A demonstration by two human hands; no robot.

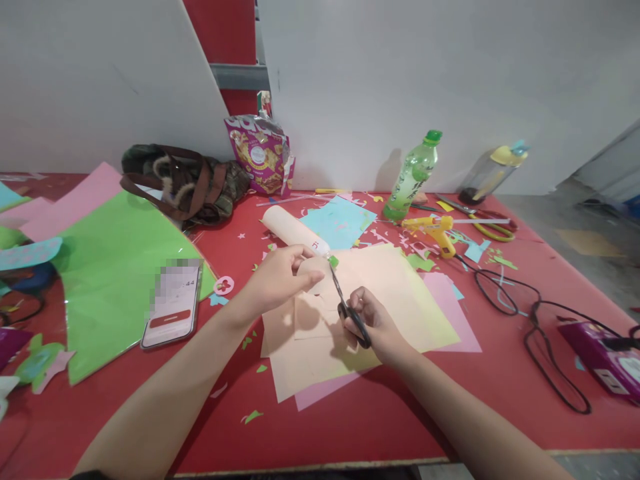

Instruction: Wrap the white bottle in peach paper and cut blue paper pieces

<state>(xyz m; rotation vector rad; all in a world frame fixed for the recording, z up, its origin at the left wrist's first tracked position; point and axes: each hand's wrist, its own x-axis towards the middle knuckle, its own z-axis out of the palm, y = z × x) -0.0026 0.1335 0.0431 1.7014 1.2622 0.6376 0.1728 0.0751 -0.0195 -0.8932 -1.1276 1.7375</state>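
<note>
In my right hand (373,323) is a pair of scissors (356,325) with black handles, my fingers through the loops. Its blades point up and away, toward the paper in my other hand. My left hand (283,277) pinches a small piece of cream paper (325,275) between thumb and fingers, close to the blades. Whether the blades touch that piece I cannot tell. Beneath both hands lie cream sheets (400,300) over pink paper (453,320). Just beyond my left hand a white bottle (293,229) lies on its side, with a small green piece at its near end.
On the red table (240,433) are a phone (173,307), green sheet (115,267), cloth bag (185,183), snack bag (263,157), green bottle (413,177), yellow glue gun (437,233) with black cord, larger scissors (483,220), purple box (600,357) and paper scraps.
</note>
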